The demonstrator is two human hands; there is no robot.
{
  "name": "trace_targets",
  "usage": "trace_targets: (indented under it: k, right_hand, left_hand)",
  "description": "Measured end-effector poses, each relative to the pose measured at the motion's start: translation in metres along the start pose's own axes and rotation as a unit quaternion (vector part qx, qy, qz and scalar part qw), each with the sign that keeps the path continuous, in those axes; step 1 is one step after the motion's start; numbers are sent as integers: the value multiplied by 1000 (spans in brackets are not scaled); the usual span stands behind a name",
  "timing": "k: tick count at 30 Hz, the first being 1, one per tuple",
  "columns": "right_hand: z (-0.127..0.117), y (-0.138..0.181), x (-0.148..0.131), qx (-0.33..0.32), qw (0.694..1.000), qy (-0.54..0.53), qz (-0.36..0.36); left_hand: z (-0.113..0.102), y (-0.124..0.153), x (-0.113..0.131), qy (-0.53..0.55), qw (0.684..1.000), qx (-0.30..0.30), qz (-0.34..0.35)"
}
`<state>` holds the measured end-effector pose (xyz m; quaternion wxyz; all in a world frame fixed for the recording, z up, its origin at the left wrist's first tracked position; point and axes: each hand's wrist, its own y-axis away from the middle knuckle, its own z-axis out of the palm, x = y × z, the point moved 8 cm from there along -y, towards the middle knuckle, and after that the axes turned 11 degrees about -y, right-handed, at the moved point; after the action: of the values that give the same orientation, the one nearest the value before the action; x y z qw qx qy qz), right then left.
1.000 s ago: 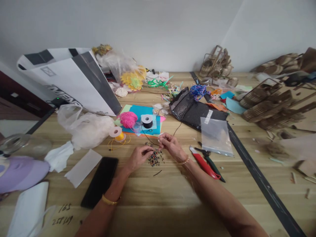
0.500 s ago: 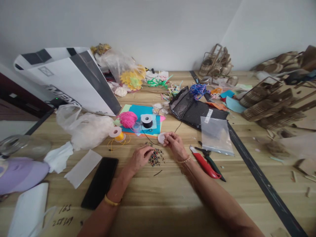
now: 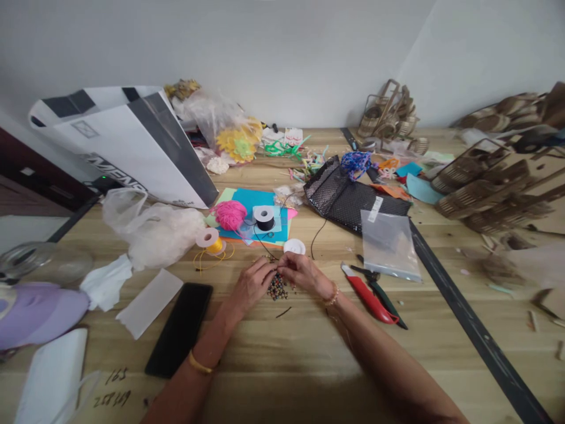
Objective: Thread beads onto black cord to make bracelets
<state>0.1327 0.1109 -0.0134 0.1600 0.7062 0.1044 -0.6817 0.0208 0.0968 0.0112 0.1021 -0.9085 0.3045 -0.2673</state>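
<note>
My left hand (image 3: 253,281) and my right hand (image 3: 303,272) meet fingertip to fingertip over a small heap of multicoloured beads (image 3: 277,288). Thin black cord (image 3: 315,237) runs into the pinched fingers of my right hand. The left fingers are pinched too, but whatever is between them is too small to make out. Just beyond the right hand lies a round white lid-like disc (image 3: 294,247). Behind it, a spool of black cord (image 3: 263,218) stands on coloured paper (image 3: 247,197). A short dark piece of cord (image 3: 283,312) lies nearer to me.
To the left are a spool of yellow cord (image 3: 208,240), pink yarn (image 3: 230,215), a black phone (image 3: 179,330) and a plastic bag (image 3: 168,232). On the right lie a red-handled knife (image 3: 369,297), green-handled pliers (image 3: 388,303), a clear bag (image 3: 391,244) and a black bubble mailer (image 3: 339,203).
My right hand has moved left and nearer to me, away from the white disc, to meet the left fingertips. The disc is now fully uncovered. My left hand stays almost in place.
</note>
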Motion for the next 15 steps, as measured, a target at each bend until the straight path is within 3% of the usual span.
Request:
trace_targets:
  k: [3,9,15]
  right_hand:
    - [-1,-1,3,3,999,31,6]
    - [-8,-1,-9,24,980,198,-22]
    - [-14,-3,-7,38,978,206,-15]
  left_hand:
    - [2,0,2,2,1000,-13,2]
    - [0,1,-4,44,999,-5,-14]
    - [-1,4,-14,30,999,7,-23]
